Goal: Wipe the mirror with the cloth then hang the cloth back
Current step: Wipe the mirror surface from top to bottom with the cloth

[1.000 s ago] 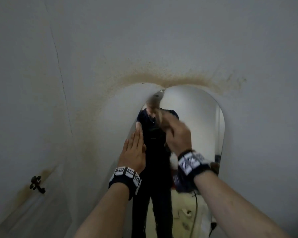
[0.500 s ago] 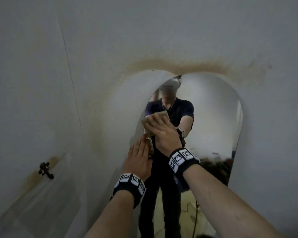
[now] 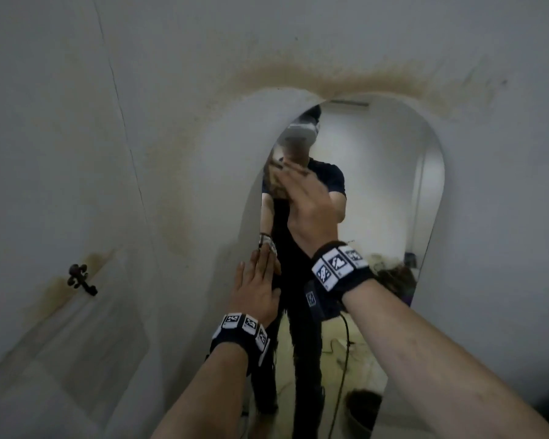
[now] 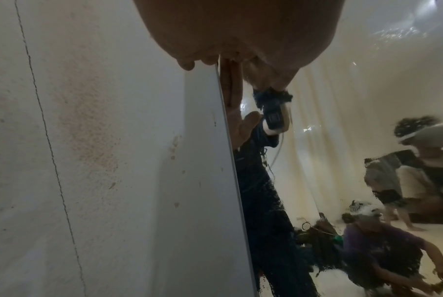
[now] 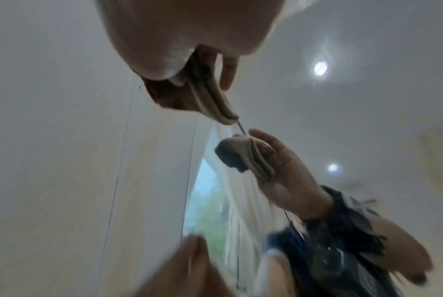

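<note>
An arched mirror (image 3: 377, 201) hangs on a white wall. My right hand (image 3: 305, 198) holds a folded tan cloth (image 3: 274, 182) against the glass near the mirror's upper left edge. In the right wrist view the cloth (image 5: 210, 96) sits pinched between thumb and fingers of the right hand (image 5: 190, 30), and its reflection meets it at the glass. My left hand (image 3: 257, 286) lies flat with straight fingers on the mirror's left edge, lower down. The left wrist view shows the left hand (image 4: 240, 30) touching the mirror (image 4: 329, 120) at its rim.
A dark metal hook (image 3: 81, 282) is fixed to the wall low on the left, with nothing on it. Brown stains (image 3: 330, 77) ring the mirror's top and left side. A thin crack (image 3: 121, 106) runs down the wall. The glass reflects a person and a cluttered floor.
My right hand has slid the cloth up and to the left across the glass, toward the mirror's edge. The left hand has stayed flat on the left rim.
</note>
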{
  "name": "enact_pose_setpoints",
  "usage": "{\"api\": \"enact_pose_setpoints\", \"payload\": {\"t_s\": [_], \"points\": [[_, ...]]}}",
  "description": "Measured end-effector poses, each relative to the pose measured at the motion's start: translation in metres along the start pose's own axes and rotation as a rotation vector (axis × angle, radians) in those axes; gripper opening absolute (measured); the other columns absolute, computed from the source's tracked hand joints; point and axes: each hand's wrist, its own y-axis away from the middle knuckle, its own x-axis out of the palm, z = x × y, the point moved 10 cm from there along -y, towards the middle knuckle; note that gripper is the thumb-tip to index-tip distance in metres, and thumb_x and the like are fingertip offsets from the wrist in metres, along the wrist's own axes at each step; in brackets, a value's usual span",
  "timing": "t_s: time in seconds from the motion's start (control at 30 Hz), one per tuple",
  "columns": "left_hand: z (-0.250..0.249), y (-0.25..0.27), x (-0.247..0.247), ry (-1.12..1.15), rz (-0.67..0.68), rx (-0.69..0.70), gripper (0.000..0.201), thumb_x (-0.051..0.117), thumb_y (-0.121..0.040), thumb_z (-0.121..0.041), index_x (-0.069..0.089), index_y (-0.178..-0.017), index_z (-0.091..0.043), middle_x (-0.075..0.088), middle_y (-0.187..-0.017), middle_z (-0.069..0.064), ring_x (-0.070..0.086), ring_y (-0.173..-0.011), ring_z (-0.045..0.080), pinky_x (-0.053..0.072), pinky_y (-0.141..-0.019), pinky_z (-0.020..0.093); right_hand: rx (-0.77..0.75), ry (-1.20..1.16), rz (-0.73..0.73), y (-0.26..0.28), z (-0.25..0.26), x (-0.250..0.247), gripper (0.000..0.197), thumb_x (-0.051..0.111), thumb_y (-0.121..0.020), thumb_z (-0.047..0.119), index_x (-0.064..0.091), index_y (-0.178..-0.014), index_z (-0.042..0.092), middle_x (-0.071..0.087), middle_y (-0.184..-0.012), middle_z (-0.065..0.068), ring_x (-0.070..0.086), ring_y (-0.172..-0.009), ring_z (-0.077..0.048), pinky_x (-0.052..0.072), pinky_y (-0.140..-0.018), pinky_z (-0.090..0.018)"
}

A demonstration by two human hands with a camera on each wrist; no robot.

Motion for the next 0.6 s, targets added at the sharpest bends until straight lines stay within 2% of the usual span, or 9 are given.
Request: {"api": "enact_pose_setpoints", "payload": {"t_s": [0.07, 0.13, 0.2, 0.27, 0.37, 0.43, 0.53, 0.6], "points": [[0.001, 0.0, 0.002, 0.013, -0.027, 0.009, 0.08, 0.039, -0.094, -0.034, -0.014, -0.153, -0.019, -0.026, -0.159, -0.003, -0.017, -0.148, 0.017, -0.009, -0.119, 0.04, -0.005, 0.117, -0.038, -0.029, -0.007, -0.007, 0.048, 0.049, -0.083, 0.005, 0.058, -0.129, 0.014, 0.058, -0.132, -0.007, 0.05, -0.126, -0.025, 0.029, -0.112, -0.043], [0.001, 0.0, 0.004, 0.002, -0.044, 0.025, 0.078, 0.035, -0.096, -0.034, -0.016, -0.152, -0.018, -0.027, -0.158, -0.002, -0.019, -0.148, 0.016, -0.011, -0.118, 0.038, -0.034, 0.208, 0.066, -0.034, -0.02, 0.012, 0.047, 0.043, -0.086, 0.011, 0.056, -0.131, 0.017, 0.056, -0.136, -0.006, 0.046, -0.131, -0.027, 0.023, -0.114, -0.047], [0.003, -0.001, 0.007, -0.015, -0.079, 0.045, 0.074, 0.031, -0.097, -0.033, -0.017, -0.151, -0.017, -0.026, -0.158, -0.001, -0.018, -0.148, 0.017, -0.012, -0.119, 0.036, -0.08, 0.263, 0.169, -0.013, -0.037, 0.035, 0.048, 0.037, -0.089, 0.011, 0.054, -0.133, 0.017, 0.052, -0.14, -0.005, 0.042, -0.134, -0.028, 0.021, -0.115, -0.049], [0.004, -0.006, 0.01, 0.003, -0.115, 0.084, 0.068, 0.028, -0.099, -0.03, -0.014, -0.152, -0.016, -0.023, -0.159, 0.0, -0.014, -0.149, 0.018, -0.011, -0.119, 0.035, -0.147, 0.27, 0.199, 0.021, -0.045, 0.051, 0.047, 0.04, -0.088, 0.006, 0.054, -0.133, 0.015, 0.05, -0.141, -0.007, 0.041, -0.135, -0.028, 0.019, -0.116, -0.049], [0.009, -0.012, 0.013, 0.03, -0.193, 0.142, 0.067, 0.029, -0.098, -0.022, -0.007, -0.154, -0.014, -0.015, -0.16, 0.0, -0.004, -0.15, 0.018, 0.003, -0.123, 0.037, -0.191, 0.224, 0.202, 0.074, -0.047, 0.065, 0.05, 0.039, -0.085, 0.005, 0.056, -0.132, 0.015, 0.05, -0.142, -0.006, 0.039, -0.136, -0.024, 0.015, -0.118, -0.046], [0.008, -0.01, 0.006, -0.032, -0.261, 0.208, 0.067, 0.03, -0.093, -0.019, 0.004, -0.154, -0.009, -0.002, -0.162, 0.004, 0.009, -0.149, 0.017, 0.013, -0.122, 0.037, -0.169, 0.23, 0.184, 0.104, -0.042, 0.068, 0.052, 0.039, -0.085, 0.006, 0.055, -0.133, 0.016, 0.049, -0.143, -0.004, 0.037, -0.138, -0.022, 0.019, -0.117, -0.048], [0.013, -0.009, -0.001, -0.091, -0.339, 0.28, 0.06, 0.033, -0.091, -0.019, 0.031, -0.148, -0.004, 0.029, -0.156, 0.012, 0.036, -0.142, 0.024, 0.029, -0.116, 0.041, -0.153, 0.251, 0.188, 0.145, -0.037, 0.081, 0.052, 0.042, -0.082, 0.007, 0.056, -0.132, 0.016, 0.049, -0.143, -0.003, 0.037, -0.138, -0.022, 0.02, -0.116, -0.049], [0.011, -0.004, 0.001, -0.096, -0.361, 0.298, 0.058, 0.031, -0.092, -0.021, 0.035, -0.147, -0.004, 0.033, -0.154, 0.012, 0.038, -0.14, 0.024, 0.029, -0.117, 0.039, -0.144, 0.258, 0.186, 0.166, -0.032, 0.088, 0.051, 0.043, -0.082, 0.008, 0.058, -0.13, 0.015, 0.05, -0.142, -0.003, 0.037, -0.138, -0.022, 0.02, -0.116, -0.048]]}}
